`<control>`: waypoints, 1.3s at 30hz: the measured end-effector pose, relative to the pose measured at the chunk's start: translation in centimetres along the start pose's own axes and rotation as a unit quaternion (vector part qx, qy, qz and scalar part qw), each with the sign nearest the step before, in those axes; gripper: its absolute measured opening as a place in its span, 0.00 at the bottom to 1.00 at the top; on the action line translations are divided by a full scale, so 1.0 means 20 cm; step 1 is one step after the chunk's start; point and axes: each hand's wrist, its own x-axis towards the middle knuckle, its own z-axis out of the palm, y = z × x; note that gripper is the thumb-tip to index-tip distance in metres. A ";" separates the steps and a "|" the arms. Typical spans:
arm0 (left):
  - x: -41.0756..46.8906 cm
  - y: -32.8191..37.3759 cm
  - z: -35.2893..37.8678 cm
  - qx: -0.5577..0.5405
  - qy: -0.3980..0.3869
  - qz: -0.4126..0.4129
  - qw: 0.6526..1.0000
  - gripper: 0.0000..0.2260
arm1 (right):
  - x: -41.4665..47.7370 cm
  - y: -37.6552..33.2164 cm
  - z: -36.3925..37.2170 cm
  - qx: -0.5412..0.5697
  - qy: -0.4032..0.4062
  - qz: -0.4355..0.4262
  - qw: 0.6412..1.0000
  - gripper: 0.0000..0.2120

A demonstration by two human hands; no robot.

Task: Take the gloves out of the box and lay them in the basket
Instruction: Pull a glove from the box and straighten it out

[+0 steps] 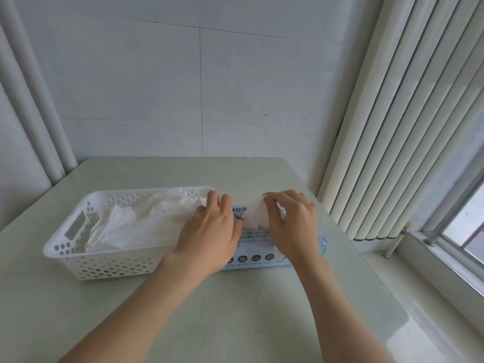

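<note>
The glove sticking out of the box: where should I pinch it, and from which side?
Pinch the glove at its raised upper part, from above. It stands up out of the box opening, and its lower end is still tucked inside. The right hand already holds that part.

A plain indoor room: pale table (235, 323), panelled wall (199, 82), vertical blinds (408, 127) beside a window (463, 231).

Both hands cover most of the box (258, 259). Its words are too small to read. The arms run off the bottom edge.
</note>
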 end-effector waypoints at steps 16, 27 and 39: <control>0.06 -0.10 -0.21 -0.300 0.010 0.007 0.954 0.19 | 0.18 -0.39 -0.04 0.228 0.125 0.088 0.962 0.08; 0.11 -0.25 -0.31 -0.561 0.122 -0.104 0.812 0.16 | 0.33 -0.57 0.07 0.364 -0.101 0.234 0.896 0.06; 0.14 -0.32 -0.28 -0.576 0.047 -0.206 0.790 0.16 | 0.33 -0.52 0.09 0.502 -0.155 0.297 0.798 0.13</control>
